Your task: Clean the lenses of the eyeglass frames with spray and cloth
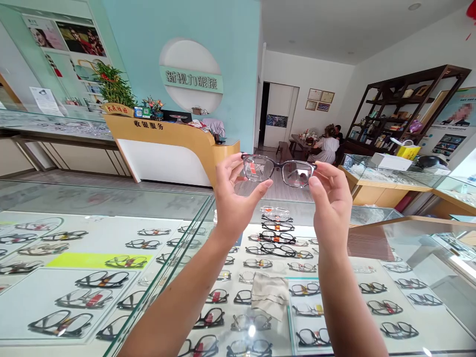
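Observation:
Held up in front of me is a pair of eyeglasses (278, 167) with a dark upper rim and clear lenses, one lens showing a red mark. My left hand (238, 193) is closed on the left end of the frame, thumb below the lens. At the other end, my right hand (332, 198) grips the frame near its hinge. Beneath my hands, a crumpled grey cleaning cloth (270, 293) lies on the glass counter (208, 198). Several black-framed eyeglasses (278, 237) sit in a column just below the held pair.
Rows of eyeglasses (106, 278) fill the glass cases on both sides. A wooden cashier desk (167, 148) with a potted plant (113, 87) stands beyond. At the back right, people sit by a table (307, 140) near a dark shelf (401, 109). A white box (390, 161) rests on another counter.

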